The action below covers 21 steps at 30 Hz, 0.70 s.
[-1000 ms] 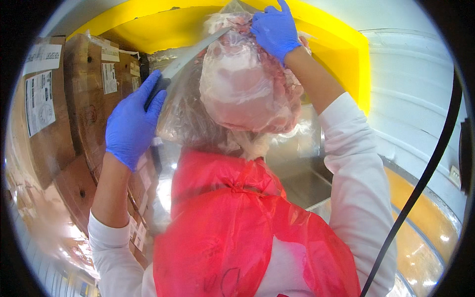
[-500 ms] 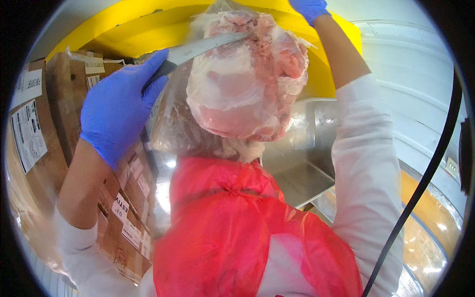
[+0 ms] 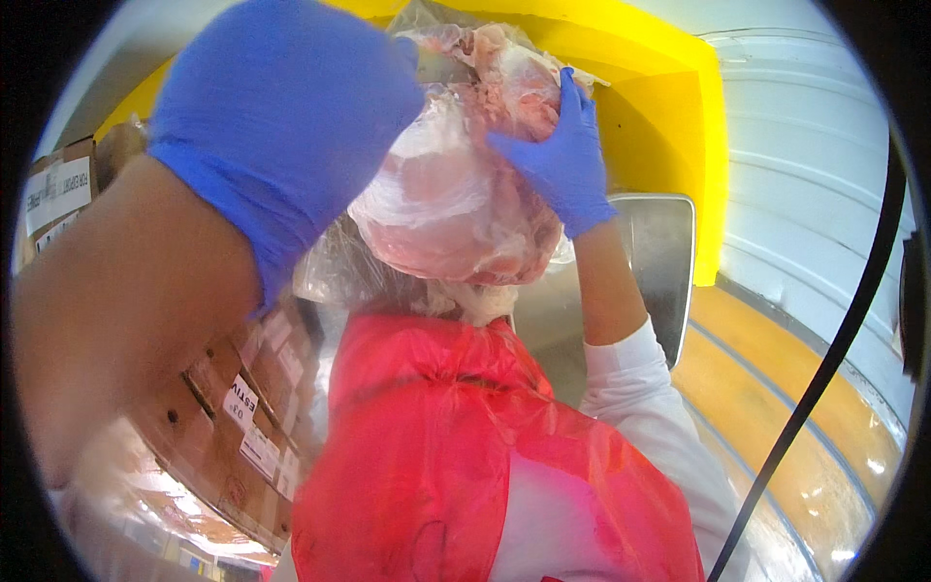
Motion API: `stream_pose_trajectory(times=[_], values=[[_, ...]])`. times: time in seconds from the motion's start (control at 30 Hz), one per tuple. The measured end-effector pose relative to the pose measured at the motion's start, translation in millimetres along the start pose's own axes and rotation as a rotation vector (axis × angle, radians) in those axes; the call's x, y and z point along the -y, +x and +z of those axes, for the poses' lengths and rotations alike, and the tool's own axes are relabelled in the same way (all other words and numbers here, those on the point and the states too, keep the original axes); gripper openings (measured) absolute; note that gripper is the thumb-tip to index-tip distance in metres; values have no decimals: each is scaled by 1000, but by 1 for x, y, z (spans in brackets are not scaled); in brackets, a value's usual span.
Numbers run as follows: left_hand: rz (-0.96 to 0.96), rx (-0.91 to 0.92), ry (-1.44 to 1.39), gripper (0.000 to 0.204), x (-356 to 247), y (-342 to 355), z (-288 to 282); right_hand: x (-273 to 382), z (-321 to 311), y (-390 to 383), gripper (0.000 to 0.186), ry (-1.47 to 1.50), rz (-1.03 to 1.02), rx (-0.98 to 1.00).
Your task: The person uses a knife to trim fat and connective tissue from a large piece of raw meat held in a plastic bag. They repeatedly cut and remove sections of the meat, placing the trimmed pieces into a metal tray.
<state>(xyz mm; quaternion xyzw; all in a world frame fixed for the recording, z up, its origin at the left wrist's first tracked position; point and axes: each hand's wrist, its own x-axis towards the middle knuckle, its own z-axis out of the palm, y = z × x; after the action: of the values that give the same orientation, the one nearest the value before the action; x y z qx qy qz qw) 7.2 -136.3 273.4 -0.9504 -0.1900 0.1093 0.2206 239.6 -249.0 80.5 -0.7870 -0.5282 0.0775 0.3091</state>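
Observation:
A large pink piece of raw meat (image 3: 446, 209) with pale fat lies in front of me on a clear plastic bag (image 3: 339, 267). My left hand (image 3: 281, 126), in a blue glove, is closed over the upper left of the meat. Part of a knife blade (image 3: 446, 68) shows beyond its fingers; the handle is hidden behind the hand. My right hand (image 3: 567, 160), also blue-gloved, grips the right side of the meat, thumb on the surface and fingers pointing up along the edge.
Behind the meat curves a yellow bin or guard (image 3: 669, 136). A metal tray (image 3: 664, 262) stands at the right, and cardboard boxes (image 3: 257, 407) are stacked at the left. A black cable (image 3: 824, 373) hangs on the right. My red apron (image 3: 417, 427) reaches up to the meat.
My right hand has come down from the upper right onto the meat's right side. The left hand, with the knife, has moved up and right and now looks larger.

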Motion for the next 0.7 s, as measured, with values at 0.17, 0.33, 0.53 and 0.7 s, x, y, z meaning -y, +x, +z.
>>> stream_pose_trajectory(times=[0.17, 0.33, 0.53, 0.7], values=[[-8, 125, -33, 35, -8, 17, -6, -8, 11, 0, 88, -58, 52, -75], [-115, 185, -186, 36, -18, 14, 15, -12, 1, 6, 78, -35, 74, -106], [-413, 260, -745, 45, -46, -25, 72, -21, 8, 1, 74, -11, 89, -146], [-608, 265, -1217, 46, -58, -51, 106, -15, 8, -1, 67, -66, -1, -194]])
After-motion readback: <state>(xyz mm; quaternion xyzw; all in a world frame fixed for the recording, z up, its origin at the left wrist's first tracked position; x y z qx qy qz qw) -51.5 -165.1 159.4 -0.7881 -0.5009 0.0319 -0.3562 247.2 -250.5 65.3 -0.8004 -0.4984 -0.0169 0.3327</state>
